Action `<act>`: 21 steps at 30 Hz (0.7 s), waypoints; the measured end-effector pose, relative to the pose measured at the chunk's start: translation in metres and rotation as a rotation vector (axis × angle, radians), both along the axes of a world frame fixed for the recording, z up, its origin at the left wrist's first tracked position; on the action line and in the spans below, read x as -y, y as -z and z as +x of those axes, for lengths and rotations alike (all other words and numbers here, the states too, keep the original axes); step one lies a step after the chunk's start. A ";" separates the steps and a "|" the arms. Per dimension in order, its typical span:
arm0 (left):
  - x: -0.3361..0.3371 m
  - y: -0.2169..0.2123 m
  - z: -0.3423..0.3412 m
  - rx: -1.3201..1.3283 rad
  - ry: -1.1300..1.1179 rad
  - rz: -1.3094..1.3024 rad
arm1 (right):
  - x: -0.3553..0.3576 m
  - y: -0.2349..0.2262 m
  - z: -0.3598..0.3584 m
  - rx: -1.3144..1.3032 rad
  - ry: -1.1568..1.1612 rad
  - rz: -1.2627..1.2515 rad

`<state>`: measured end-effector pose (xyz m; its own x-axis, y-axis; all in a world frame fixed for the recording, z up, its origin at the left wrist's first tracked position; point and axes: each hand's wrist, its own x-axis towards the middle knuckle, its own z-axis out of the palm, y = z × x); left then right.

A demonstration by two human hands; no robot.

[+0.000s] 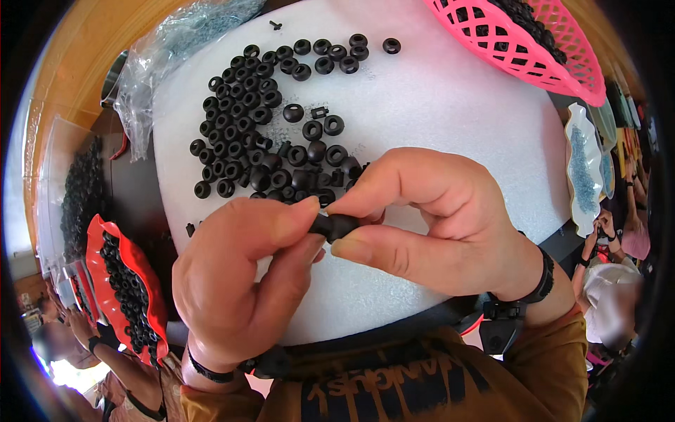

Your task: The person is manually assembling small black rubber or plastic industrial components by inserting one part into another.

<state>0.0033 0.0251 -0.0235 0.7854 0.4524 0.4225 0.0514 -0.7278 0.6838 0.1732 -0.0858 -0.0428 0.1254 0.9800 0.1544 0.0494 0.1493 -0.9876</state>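
Observation:
Over the front of a white foam sheet, both my hands pinch one small black rounded part. My left hand grips its left end between thumb and forefinger. From the other side, thumb and fingertips of my right hand close on its right end. Fingertips hide much of the part, so its full shape cannot be made out. Just beyond my hands lies a spread of loose black rings, with several small black pegs among them, such as one black peg.
A pink lattice basket of black parts stands at the far right. A white scalloped tray holds pale blue bits. At left are a red tray of black rings and clear plastic bags. Other people work at both sides.

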 end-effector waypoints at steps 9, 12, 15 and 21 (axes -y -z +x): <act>0.004 -0.008 0.000 -0.059 -0.048 -0.547 | 0.000 0.001 -0.001 0.014 0.005 0.036; 0.002 -0.009 -0.002 -0.110 -0.041 -0.344 | 0.000 0.002 0.000 0.015 0.000 0.037; 0.002 -0.007 0.000 -0.121 -0.016 0.013 | -0.001 0.003 0.002 0.049 0.005 0.036; 0.000 -0.004 -0.003 -0.091 -0.013 0.232 | -0.004 0.001 0.000 0.116 0.005 0.049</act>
<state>0.0000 0.0255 -0.0195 0.8199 0.3617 0.4438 0.1151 -0.8635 0.4910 0.1737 -0.0823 -0.0434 0.1093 0.9703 0.2158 0.1638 0.1966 -0.9667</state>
